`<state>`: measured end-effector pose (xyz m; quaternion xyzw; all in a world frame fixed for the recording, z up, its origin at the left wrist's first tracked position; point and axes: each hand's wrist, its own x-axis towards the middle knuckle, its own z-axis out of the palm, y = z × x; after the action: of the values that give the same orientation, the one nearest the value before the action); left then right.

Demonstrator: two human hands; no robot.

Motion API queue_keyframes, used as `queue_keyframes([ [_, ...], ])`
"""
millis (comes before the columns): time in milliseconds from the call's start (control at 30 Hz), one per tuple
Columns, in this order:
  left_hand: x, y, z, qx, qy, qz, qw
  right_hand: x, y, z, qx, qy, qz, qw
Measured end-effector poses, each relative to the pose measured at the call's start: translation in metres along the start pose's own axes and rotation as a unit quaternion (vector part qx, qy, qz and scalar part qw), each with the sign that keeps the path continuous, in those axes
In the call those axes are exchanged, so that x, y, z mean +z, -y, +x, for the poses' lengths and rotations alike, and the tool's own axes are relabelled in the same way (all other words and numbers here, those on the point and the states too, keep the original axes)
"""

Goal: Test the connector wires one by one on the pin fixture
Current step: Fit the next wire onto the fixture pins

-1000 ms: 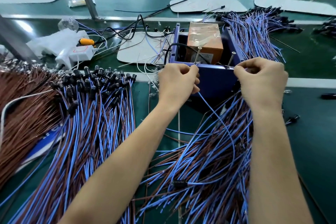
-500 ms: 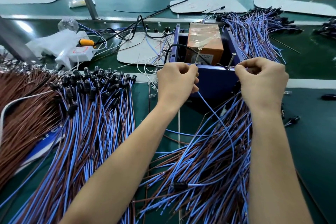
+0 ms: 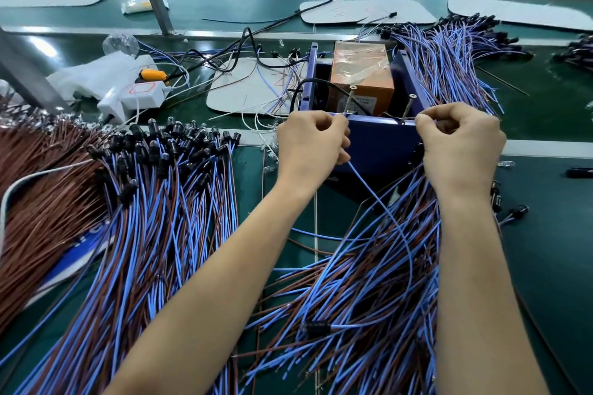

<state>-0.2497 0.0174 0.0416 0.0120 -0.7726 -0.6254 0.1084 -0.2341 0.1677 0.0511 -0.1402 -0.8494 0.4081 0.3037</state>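
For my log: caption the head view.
Left hand and right hand pinch wire ends at two screw pins on the blue fixture.

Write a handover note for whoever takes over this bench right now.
Left hand: pinches a blue wire end at the left pin.
Right hand: fingers curled at the right pin; what they pinch is hidden.
Fixture between the hands; front pile under the arms, left pile beside it.
Done: one wire on test. Left: many; tested pile unclear.
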Motion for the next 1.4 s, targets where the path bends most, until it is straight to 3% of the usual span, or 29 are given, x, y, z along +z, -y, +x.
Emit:
queue_keyframes([
  [267,-0.005,-0.005,0.002,0.041,0.026,0.035,0.998,-0.006,0.006,0.004,-0.012,0.005,0.030,0.999],
  [567,-0.013,-0.005,0.008,0.045,-0.019,0.038,0.998,0.004,0.004,-0.002,-0.006,-0.019,0.024,1.000],
  [867,-0.015,-0.006,0.006,0.068,0.051,0.076,0.993,0.003,0.002,-0.002,-0.005,-0.019,0.023,1.000],
  [1233,-0.015,-0.006,0.007,0.088,0.059,0.092,0.990,-0.001,0.007,-0.003,0.010,-0.005,0.022,1.000],
  [1333,-0.021,-0.016,0.005,0.095,0.064,0.059,0.992,-0.011,0.014,-0.001,0.027,0.045,0.070,0.996],
  [1400,-0.024,-0.026,0.003,0.095,0.079,-0.036,0.992,-0.020,0.023,-0.003,0.042,0.129,0.174,0.975],
])
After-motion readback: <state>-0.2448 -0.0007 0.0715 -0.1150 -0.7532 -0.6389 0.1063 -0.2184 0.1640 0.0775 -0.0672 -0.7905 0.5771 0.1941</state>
